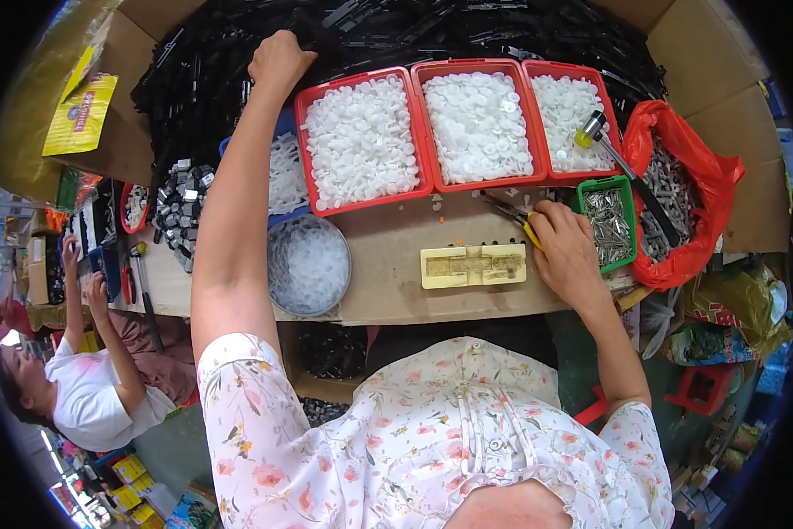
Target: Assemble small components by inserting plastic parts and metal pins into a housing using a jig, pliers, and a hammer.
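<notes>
One cream block (473,266), three large red trays (421,132) beyond it, one blue tray (289,214), one round tin (306,314) to its left, one pair of pliers (511,212) near it, one green basket (631,225), one red bag (710,242), one hammer (659,210) to its right

Yellow-handled pliers (511,212) aslant, nose leftward; glossy black parts (388,31) heaped loosely beyond
</notes>
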